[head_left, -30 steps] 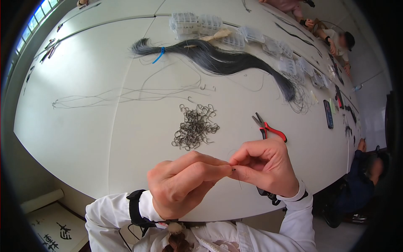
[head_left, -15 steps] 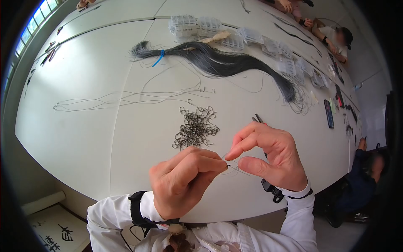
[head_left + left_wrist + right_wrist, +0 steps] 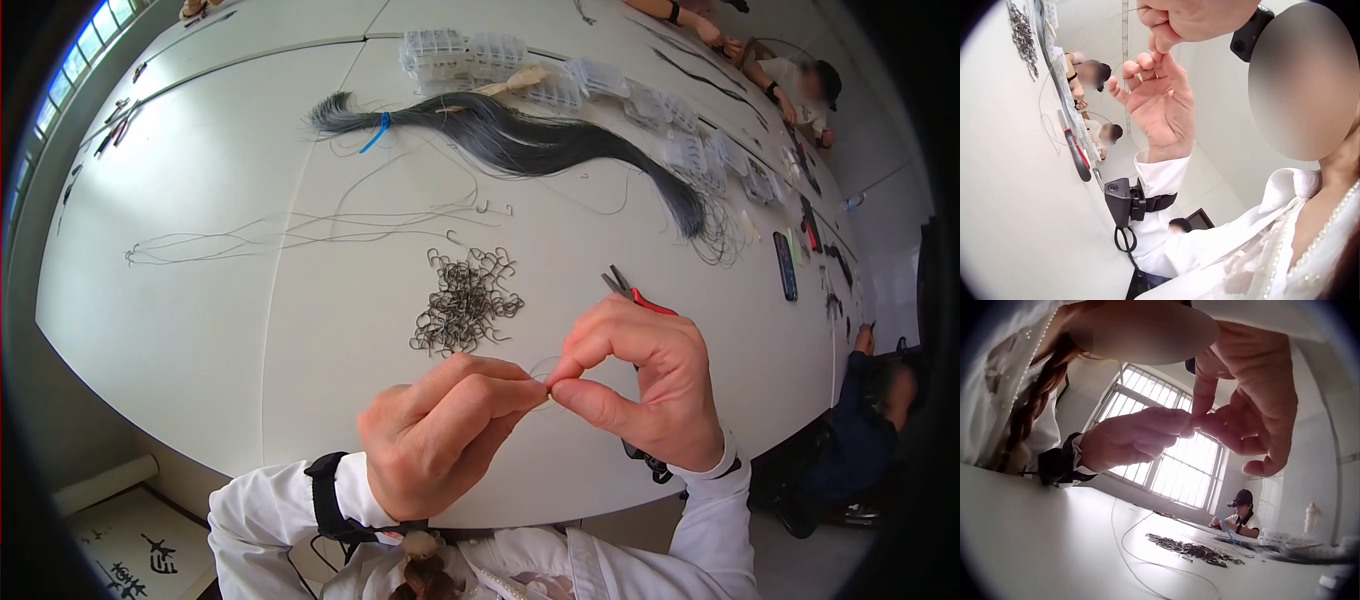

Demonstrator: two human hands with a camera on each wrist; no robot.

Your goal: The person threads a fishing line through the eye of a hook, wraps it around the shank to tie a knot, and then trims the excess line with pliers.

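In the head view, my left hand [image 3: 445,435] pinches a fish hook between thumb and forefinger; only its small dark end [image 3: 548,392] shows and the rest is hidden. The thumb and forefinger of my right hand [image 3: 645,385] meet at that same spot, pinching thin fishing line. A loop of this line [image 3: 1172,570] hangs below the hands in the right wrist view. Just beyond my fingers lies a pile of dark fish hooks [image 3: 465,305] on the white table [image 3: 170,370]. Red-handled pliers [image 3: 650,304] lie partly hidden behind my right hand.
A long bundle of dark grey line [image 3: 530,150] with a blue tie [image 3: 376,132] stretches across the table. Clear plastic boxes [image 3: 435,55] stand behind it. Strands with hooks [image 3: 290,232] lie to the left, a phone [image 3: 785,266] to the right. Other people sit around the far edges.
My right hand opened its thumb and forefinger apart half a second ago, and now they have come together again at the left fingertips. The left hand has hardly moved.
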